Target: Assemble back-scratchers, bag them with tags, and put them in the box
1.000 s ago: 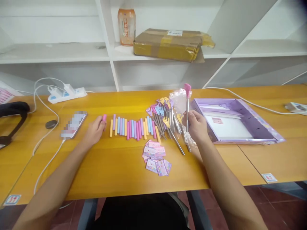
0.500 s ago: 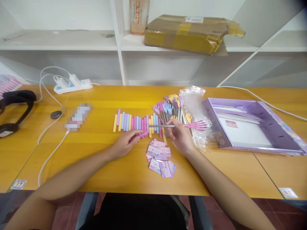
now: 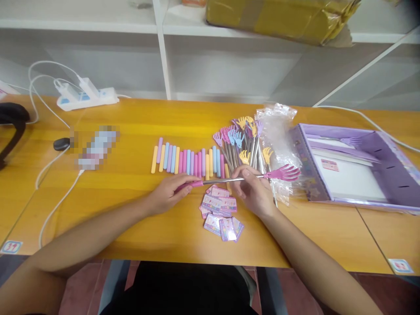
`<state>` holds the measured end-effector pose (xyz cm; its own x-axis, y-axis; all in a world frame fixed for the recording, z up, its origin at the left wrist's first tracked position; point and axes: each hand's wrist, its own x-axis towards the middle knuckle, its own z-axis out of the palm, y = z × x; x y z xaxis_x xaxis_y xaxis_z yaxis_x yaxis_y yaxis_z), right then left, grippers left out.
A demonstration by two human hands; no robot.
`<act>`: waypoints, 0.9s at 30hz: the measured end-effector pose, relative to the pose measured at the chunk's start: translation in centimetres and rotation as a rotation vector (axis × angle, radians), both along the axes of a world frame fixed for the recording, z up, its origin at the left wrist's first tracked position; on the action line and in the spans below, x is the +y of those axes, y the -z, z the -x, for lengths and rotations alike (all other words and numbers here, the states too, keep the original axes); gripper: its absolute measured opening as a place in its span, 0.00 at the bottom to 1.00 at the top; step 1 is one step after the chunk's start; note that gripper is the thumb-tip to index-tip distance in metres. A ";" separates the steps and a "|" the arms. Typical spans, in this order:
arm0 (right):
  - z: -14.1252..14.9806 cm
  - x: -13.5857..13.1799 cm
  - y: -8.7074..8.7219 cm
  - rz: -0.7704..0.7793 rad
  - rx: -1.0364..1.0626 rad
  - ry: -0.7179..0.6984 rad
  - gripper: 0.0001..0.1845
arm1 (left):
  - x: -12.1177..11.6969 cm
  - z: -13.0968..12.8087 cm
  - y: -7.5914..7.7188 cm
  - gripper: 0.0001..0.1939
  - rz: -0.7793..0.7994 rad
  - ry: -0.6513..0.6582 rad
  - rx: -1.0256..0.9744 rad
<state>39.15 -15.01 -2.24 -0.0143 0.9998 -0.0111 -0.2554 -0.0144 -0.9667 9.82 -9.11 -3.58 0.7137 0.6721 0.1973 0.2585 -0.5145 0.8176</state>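
My left hand (image 3: pixel 170 192) pinches a pink handle sleeve (image 3: pixel 192 185) at the near end of a metal rod. My right hand (image 3: pixel 252 192) grips that rod, a pink hand-shaped back scratcher (image 3: pixel 282 173), held level above the yellow table (image 3: pixel 131 227). Behind my hands lies a row of pastel handle sleeves (image 3: pixel 187 161). To its right is a heap of several scratchers (image 3: pixel 241 142) with coloured claw heads. Small purple cards (image 3: pixel 219 214) lie just under my hands.
A crumpled clear plastic bag (image 3: pixel 278 131) lies beside an open purple box (image 3: pixel 354 168) on the right. A phone (image 3: pixel 93 146), white cables and a power strip (image 3: pixel 83 94) sit at the left. White shelves with a brown parcel (image 3: pixel 282 17) stand behind.
My left hand picked a pink sleeve from the left end of the row and brought it to the rod. My right hand tipped the scratcher from upright to level. The view dipped downward.
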 end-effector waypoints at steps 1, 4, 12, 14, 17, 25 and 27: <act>-0.1 -0.1 0.0 0.000 -0.018 -0.008 0.20 | 0.0 0.0 0.0 0.19 -0.009 0.008 0.001; -0.3 -0.4 -0.2 -0.003 -0.063 -0.054 0.20 | -0.1 -0.1 -0.1 0.16 -0.022 0.031 0.012; 0.3 -0.6 0.0 0.035 -0.051 -0.134 0.25 | -0.4 -0.1 -0.4 0.14 -0.040 -0.016 -0.019; 0.6 -0.7 0.1 0.030 -0.037 -0.134 0.24 | -0.4 -0.1 -0.4 0.14 -0.053 -0.025 -0.036; 0.9 -0.7 0.1 0.024 -0.034 -0.140 0.24 | -0.5 0.0 -0.3 0.15 -0.054 -0.031 -0.010; 0.8 -0.9 1.2 0.029 -0.074 -0.181 0.24 | -0.7 -0.2 -0.3 0.15 -0.062 -0.021 0.006; 0.8 -1.0 1.5 0.023 -0.080 -0.201 0.24 | -0.7 -0.2 -0.4 0.14 -0.069 -0.015 -0.005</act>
<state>38.37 -16.03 -3.69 -0.2116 0.9764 -0.0428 -0.1679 -0.0794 -0.9826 10.04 -9.81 -3.17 0.7022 0.6675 0.2476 0.2625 -0.5661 0.7815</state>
